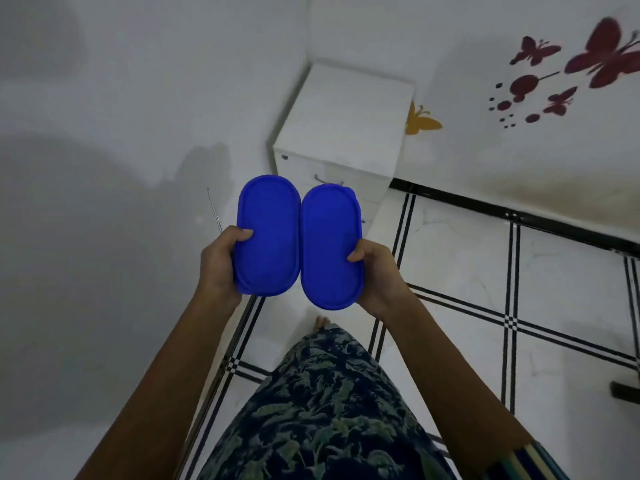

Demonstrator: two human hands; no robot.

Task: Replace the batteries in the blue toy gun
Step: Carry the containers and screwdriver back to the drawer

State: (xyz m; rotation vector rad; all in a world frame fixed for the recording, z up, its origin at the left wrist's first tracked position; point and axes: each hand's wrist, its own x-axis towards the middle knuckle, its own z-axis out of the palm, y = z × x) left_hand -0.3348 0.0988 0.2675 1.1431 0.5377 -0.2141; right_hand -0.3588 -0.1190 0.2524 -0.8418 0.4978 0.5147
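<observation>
Person was standing there holding two blue shells up in front of them, over the tiled floor (519, 306), long edges touching side by side. The left hand (220, 265) gripped the left blue oval (268, 216) by its outer edge, thumb pressed on the face and the fingers curled round behind, mostly hidden. The right hand (379, 277) pinched the right blue oval (330, 230) the same way. Honestly couldn't tell what these belonged to. A white cabinet (346, 126) sat in the corner, with butterfly stickers (604, 53) on the wall.
</observation>
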